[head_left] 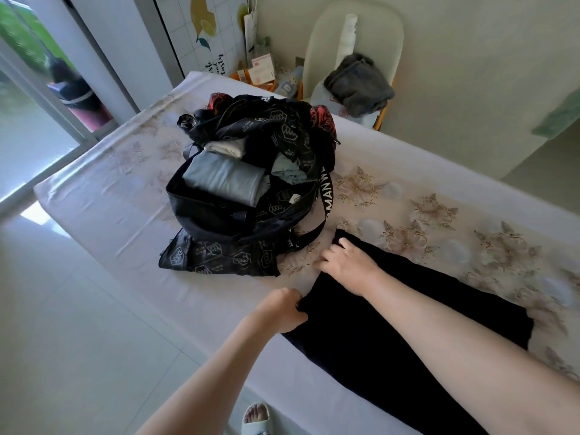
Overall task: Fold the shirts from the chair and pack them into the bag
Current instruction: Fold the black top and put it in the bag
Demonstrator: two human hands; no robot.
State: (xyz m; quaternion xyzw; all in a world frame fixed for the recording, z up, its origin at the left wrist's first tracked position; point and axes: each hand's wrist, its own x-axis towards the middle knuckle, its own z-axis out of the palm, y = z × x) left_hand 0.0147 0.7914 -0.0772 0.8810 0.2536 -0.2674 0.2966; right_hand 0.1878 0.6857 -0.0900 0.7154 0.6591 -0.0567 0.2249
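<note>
At the near edge of the desk (94, 196), the left hand (284, 310) has its fingers curled tight, pinching a fold of the black shirt (392, 324) at the cloth's near left corner. Just beyond it, toward 1 o'clock, the right hand (345, 265) lies palm down on the same shirt. Its thumb reaches toward the far corner and its fingers are bent over the left edge, gripping the cloth there. The shirt stretches in a long dark band from the hands toward 4 o'clock, flat on the flowered cloth (439, 215) that covers the desk.

At 11 o'clock from the hands, close to the shirt's far corner, the black bag (251, 215) stands open with its printed straps hanging loose. A folded grey shirt (222, 180) lies on top inside it, with a white piece (224, 149) behind that.

Farther off at 12 o'clock, past the far edge of the desk, a pale chair (386, 36) holds a crumpled grey garment (357, 84) and a white bottle (348, 36). At 6 o'clock, a foot in a white slipper (255, 419) rests on the tiled floor (78, 340).
</note>
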